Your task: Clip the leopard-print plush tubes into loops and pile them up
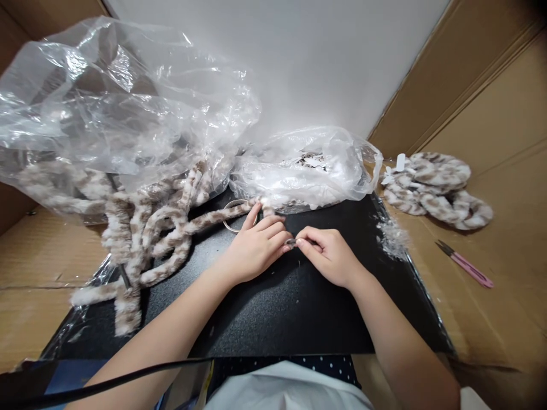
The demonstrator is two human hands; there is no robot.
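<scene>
My left hand (pixel 259 246) is over the middle of the black tabletop, its index finger stretched toward a fluffy, brown-spotted white strip (pixel 217 217). A small greyish piece (pixel 291 243) shows between its lower fingertips and my right hand (pixel 328 254). My right hand pinches that piece between thumb and index finger. What the piece is cannot be made out. Beside my left hand lies a thin pale loop (pixel 231 223), partly covered by the strip and fingers. More fluffy spotted strips (pixel 158 239) are heaped to the left of my left hand.
A large clear plastic bag (pixel 128 102) covers part of the heap. Behind my hands sits a smaller clear bag (pixel 290 171) with white bits inside. At right are coiled fluffy strips (pixel 440 188), pink-handled snips (pixel 470 267) and clear plastic scraps (pixel 392 238). Cardboard (pixel 491 131) stands at the right.
</scene>
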